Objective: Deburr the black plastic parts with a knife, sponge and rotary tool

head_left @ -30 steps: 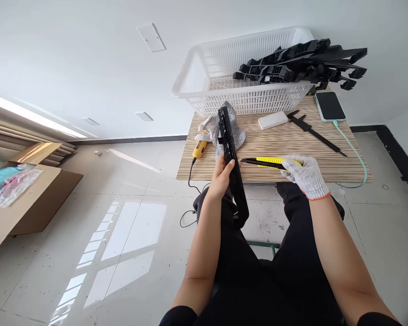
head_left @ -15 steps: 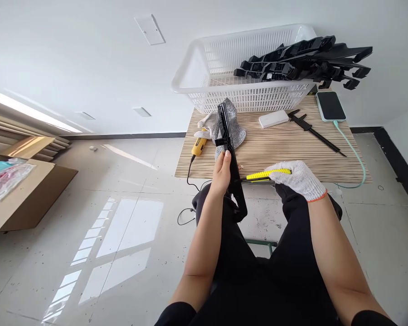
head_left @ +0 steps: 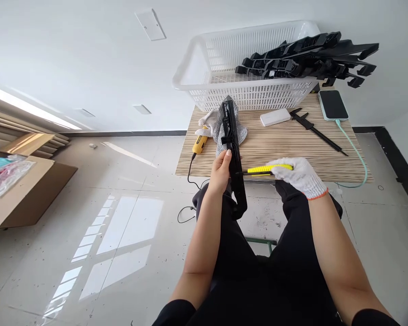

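Note:
My bare left hand [head_left: 220, 173] is closed around a long black plastic part [head_left: 238, 188], which stands nearly lengthwise in front of me over the table's front edge. Its lower end hangs between my knees. My right hand [head_left: 299, 177], in a white knit glove with an orange cuff, grips a yellow-handled utility knife [head_left: 256, 170]. The knife's dark tip points left and crosses the right edge of the part, just below my left fingers. Whether it touches the surface is hard to see.
Behind stands a white plastic basket [head_left: 204, 86] with several black parts [head_left: 292, 61] jutting out right. On the table [head_left: 258, 140] lie grey gloves [head_left: 241, 133], a yellow corded tool [head_left: 200, 144], a white box [head_left: 274, 117], a caliper [head_left: 318, 131] and a phone [head_left: 333, 105]. A cardboard box [head_left: 37, 194] stands left.
The black part has rolled in my left hand, showing more of its ribbed face. The knife tip has moved slightly up and left, onto the part's edge.

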A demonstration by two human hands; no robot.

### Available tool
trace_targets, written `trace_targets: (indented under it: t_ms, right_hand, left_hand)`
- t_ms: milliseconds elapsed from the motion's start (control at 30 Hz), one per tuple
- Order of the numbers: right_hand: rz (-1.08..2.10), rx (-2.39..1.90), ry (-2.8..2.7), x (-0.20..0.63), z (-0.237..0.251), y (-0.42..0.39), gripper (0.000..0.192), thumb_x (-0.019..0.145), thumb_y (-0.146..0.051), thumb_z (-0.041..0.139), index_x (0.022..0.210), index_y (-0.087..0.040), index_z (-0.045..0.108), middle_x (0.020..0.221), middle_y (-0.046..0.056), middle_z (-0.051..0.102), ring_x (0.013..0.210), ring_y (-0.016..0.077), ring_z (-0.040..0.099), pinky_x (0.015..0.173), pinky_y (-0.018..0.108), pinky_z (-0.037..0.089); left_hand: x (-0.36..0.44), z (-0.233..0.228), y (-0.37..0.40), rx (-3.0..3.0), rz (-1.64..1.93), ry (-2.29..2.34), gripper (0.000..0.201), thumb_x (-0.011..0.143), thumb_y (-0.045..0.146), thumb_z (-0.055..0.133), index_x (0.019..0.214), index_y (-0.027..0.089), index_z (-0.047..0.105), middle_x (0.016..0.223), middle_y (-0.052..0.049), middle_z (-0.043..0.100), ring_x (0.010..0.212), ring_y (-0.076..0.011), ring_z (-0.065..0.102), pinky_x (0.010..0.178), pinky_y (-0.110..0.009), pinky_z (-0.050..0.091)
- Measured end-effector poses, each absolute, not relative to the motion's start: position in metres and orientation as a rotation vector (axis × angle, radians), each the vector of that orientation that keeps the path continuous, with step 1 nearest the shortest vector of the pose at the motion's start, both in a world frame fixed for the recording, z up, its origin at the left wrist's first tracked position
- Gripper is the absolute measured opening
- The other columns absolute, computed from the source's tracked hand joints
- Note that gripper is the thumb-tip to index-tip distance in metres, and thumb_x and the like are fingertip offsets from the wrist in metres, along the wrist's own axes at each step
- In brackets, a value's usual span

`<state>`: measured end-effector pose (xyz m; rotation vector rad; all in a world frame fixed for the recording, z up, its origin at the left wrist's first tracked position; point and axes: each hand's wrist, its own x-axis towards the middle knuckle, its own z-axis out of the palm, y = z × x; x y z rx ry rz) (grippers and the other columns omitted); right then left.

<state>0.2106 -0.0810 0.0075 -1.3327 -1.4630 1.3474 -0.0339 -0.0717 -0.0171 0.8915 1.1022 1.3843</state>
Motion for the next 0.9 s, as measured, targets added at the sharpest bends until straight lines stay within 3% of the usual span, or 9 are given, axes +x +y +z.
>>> trace_targets:
  t_ms: [167, 300, 400, 533, 667, 900]
  right_hand:
    - [1.327, -1.344, -1.264, 0.210, 0.008, -0.079, 0.039, 0.075, -0.056, 0.082, 0.098, -0.024, 0.082, 0.074, 0.005, 0.071, 0.060, 0.0161, 0.062, 0.050, 0.029, 0.050]
    - [1.370, -1.314, -1.395, 0.209, 0.008, -0.079, 0.037, 0.072, -0.052, 0.086, 0.093, -0.022, 0.083, 0.079, 0.006, 0.073, 0.062, 0.0151, 0.061, 0.053, 0.029, 0.051]
    - [1.319, -1.319, -1.179, 0.209, 0.005, -0.079, 0.042, 0.072, -0.056, 0.084, 0.096, -0.021, 0.082, 0.070, 0.004, 0.069, 0.060, 0.0149, 0.061, 0.049, 0.027, 0.048]
    - [1.361, -1.323, -1.309, 0.209, 0.001, -0.078, 0.040, 0.069, -0.054, 0.088, 0.094, -0.022, 0.083, 0.078, 0.006, 0.073, 0.062, 0.0147, 0.062, 0.052, 0.027, 0.052]
    - [1.320, -1.316, -1.128, 0.207, -0.002, -0.078, 0.046, 0.069, -0.059, 0.086, 0.095, -0.022, 0.082, 0.066, 0.003, 0.066, 0.062, 0.0158, 0.063, 0.051, 0.027, 0.053]
    - [1.321, -1.321, -1.150, 0.206, -0.003, -0.078, 0.047, 0.069, -0.058, 0.087, 0.096, -0.019, 0.082, 0.067, 0.004, 0.068, 0.060, 0.0146, 0.064, 0.047, 0.024, 0.051]
  left_hand:
    - [-0.035, -0.018, -0.072, 0.931, 1.389, 1.058, 0.038, 0.088, 0.060, 0.068, 0.089, 0.021, 0.071, 0.077, 0.000, 0.058, 0.072, -0.0120, 0.055, 0.065, -0.024, 0.046]
    - [-0.035, -0.018, -0.072, 0.943, 1.387, 1.050, 0.038, 0.088, 0.058, 0.068, 0.085, 0.021, 0.068, 0.076, 0.000, 0.055, 0.071, -0.0113, 0.053, 0.064, -0.023, 0.045]
    - [-0.035, -0.017, -0.072, 0.935, 1.389, 1.053, 0.039, 0.087, 0.060, 0.069, 0.085, 0.021, 0.068, 0.076, 0.000, 0.055, 0.071, -0.0114, 0.054, 0.063, -0.023, 0.046]
    - [-0.035, -0.016, -0.072, 0.928, 1.357, 1.059, 0.041, 0.086, 0.061, 0.069, 0.087, 0.021, 0.069, 0.076, 0.000, 0.056, 0.071, -0.0114, 0.055, 0.059, -0.022, 0.046]
    - [-0.035, -0.017, -0.072, 0.950, 1.378, 1.064, 0.042, 0.085, 0.063, 0.069, 0.087, 0.021, 0.070, 0.076, -0.001, 0.058, 0.072, -0.0124, 0.058, 0.060, -0.023, 0.048]
    - [-0.035, -0.018, -0.072, 0.978, 1.363, 1.083, 0.042, 0.087, 0.063, 0.067, 0.092, 0.022, 0.070, 0.076, -0.001, 0.061, 0.072, -0.0138, 0.062, 0.060, -0.024, 0.050]
